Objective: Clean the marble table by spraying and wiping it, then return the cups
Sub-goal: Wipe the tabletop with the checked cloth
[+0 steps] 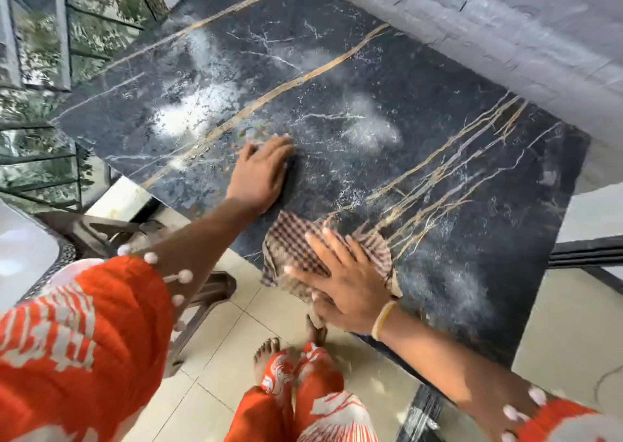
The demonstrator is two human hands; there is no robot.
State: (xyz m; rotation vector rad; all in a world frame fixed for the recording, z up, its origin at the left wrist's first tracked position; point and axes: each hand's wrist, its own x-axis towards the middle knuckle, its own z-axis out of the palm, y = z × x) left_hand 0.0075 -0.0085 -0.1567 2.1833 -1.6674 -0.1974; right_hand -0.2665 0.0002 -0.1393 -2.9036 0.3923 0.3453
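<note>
The black marble table [337, 80] with gold and white veins fills the middle of the head view, with wet spray patches on its far part. My left hand [261, 172] rests flat on the marble near the table's left edge, fingers straight. My right hand [347, 278] presses a brown checkered cloth [293, 246] onto the near corner of the table, fingers spread over it. Part of the cloth hangs over the table edge. No cups or spray bottle are in view.
A grey stone wall [505, 26] borders the table's far side. A dark chair [111, 236] stands at the left beside glass railing panels [40, 53]. Beige floor tiles [215, 357] and my bare feet lie below the table edge.
</note>
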